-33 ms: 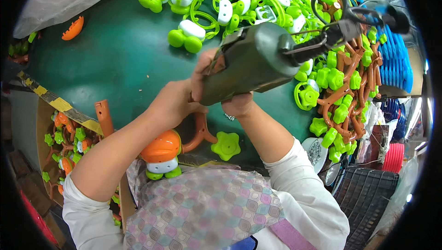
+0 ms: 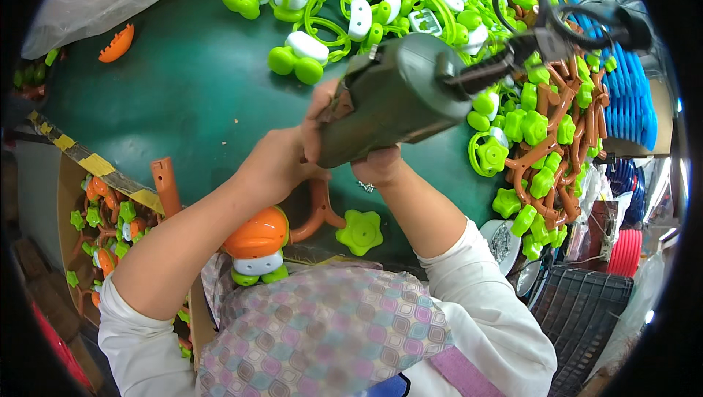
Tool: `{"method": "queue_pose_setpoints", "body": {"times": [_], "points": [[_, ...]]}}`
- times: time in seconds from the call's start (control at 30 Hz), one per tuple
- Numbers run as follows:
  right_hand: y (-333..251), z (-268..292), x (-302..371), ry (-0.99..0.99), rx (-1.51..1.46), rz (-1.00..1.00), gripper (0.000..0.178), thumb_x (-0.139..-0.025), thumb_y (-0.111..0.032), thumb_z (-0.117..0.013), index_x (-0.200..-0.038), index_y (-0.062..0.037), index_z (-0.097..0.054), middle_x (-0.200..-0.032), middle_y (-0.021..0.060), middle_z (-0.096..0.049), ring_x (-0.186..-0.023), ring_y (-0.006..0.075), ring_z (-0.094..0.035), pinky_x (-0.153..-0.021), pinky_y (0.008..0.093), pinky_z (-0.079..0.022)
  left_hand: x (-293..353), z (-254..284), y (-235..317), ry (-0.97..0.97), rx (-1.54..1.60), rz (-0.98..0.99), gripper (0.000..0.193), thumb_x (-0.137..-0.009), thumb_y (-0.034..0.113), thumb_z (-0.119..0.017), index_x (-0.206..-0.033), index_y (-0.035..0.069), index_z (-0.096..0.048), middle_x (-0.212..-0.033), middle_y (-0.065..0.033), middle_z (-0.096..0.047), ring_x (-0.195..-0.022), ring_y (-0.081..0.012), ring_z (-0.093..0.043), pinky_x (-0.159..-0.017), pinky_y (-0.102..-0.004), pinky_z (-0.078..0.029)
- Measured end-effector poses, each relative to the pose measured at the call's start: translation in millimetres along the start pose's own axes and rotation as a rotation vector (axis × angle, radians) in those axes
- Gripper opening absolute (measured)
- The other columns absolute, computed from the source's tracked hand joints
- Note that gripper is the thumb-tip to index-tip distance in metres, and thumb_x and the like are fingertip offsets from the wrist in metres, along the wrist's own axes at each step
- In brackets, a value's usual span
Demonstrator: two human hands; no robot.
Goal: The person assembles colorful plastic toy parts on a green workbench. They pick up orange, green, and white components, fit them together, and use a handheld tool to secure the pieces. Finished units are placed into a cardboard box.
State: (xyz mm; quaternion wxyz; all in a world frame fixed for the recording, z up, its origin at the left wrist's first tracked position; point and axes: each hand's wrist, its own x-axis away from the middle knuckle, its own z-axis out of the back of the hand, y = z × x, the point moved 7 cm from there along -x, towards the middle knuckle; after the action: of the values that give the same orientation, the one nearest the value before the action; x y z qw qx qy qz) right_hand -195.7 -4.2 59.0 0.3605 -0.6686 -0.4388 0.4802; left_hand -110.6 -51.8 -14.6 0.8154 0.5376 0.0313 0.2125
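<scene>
My right hand (image 2: 375,166) is wrapped around a dark power screwdriver (image 2: 403,100), its fingers showing on the far side of the body. The tool hangs at its upper end from a cord and metal ring. My left hand (image 2: 282,159) is closed around the upper end of a brown forked plastic branch (image 2: 318,210), just below the tool. Joined to that branch are an orange and white head-like piece (image 2: 258,240) with green round feet and a green star-shaped flower (image 2: 360,232). The tool's tip is hidden behind my hands.
Green rings with white pieces (image 2: 359,20) heap at the back of the green table (image 2: 168,97). Brown branches with green flowers (image 2: 545,155) pile up at right, beside blue parts (image 2: 630,97). Finished-looking toys fill a box (image 2: 110,229) at left. An orange piece (image 2: 116,43) lies at back left.
The screwdriver's upper end has shifted slightly to the left, and its cord and ring have swung a little. My hands stay almost in place.
</scene>
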Motion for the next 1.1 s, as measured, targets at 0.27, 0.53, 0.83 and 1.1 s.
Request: {"method": "queue_pose_setpoints", "body": {"times": [0.27,0.53,0.83,1.1], "points": [[-9,4,3,0.101,0.026,0.004,0.097,-0.071,-0.078,-0.071,-0.120,0.0020,-0.046,-0.098,0.0134,-0.062,-0.064,0.0180,-0.060,-0.058,0.0308,-0.050,0,4,12,0.030,-0.015,-0.009,0.039,-0.074,0.016,-0.084,-0.093,0.001,-0.054,-0.080,-0.0177,-0.066,-0.078,-0.0382,-0.066,-0.070,-0.0437,-0.050],[-114,26,13,0.119,-0.206,0.493,0.099,-0.081,-0.085,-0.049,-0.133,-0.0004,-0.044,-0.083,0.0120,-0.058,-0.067,0.0251,-0.060,-0.061,0.0415,-0.053,10,5,17,-0.028,0.152,0.108,0.050,-0.078,0.016,-0.083,-0.113,-0.001,-0.052,-0.094,-0.0171,-0.065,-0.086,-0.0274,-0.066,-0.076,-0.0369,-0.053],[-147,137,146,0.810,0.119,0.239,0.080,-0.092,-0.076,-0.040,-0.121,-0.0019,-0.050,-0.071,0.0087,-0.052,-0.055,0.0210,-0.053,-0.053,0.0348,-0.048,97,28,87,-0.024,0.364,-0.026,0.039,-0.083,0.006,-0.078,-0.116,0.002,-0.058,-0.110,-0.0104,-0.067,-0.101,-0.0175,-0.066,-0.090,-0.0309,-0.053],[-122,216,213,1.249,0.786,0.006,0.049,-0.102,-0.044,-0.052,-0.110,0.0022,-0.065,-0.080,0.0104,-0.061,-0.065,0.0193,-0.058,-0.062,0.0329,-0.051,173,90,74,0.689,0.040,-0.140,0.035,-0.087,0.010,-0.076,-0.114,0.003,-0.055,-0.099,-0.0093,-0.071,-0.091,-0.0178,-0.070,-0.078,-0.0311,-0.056]]}}
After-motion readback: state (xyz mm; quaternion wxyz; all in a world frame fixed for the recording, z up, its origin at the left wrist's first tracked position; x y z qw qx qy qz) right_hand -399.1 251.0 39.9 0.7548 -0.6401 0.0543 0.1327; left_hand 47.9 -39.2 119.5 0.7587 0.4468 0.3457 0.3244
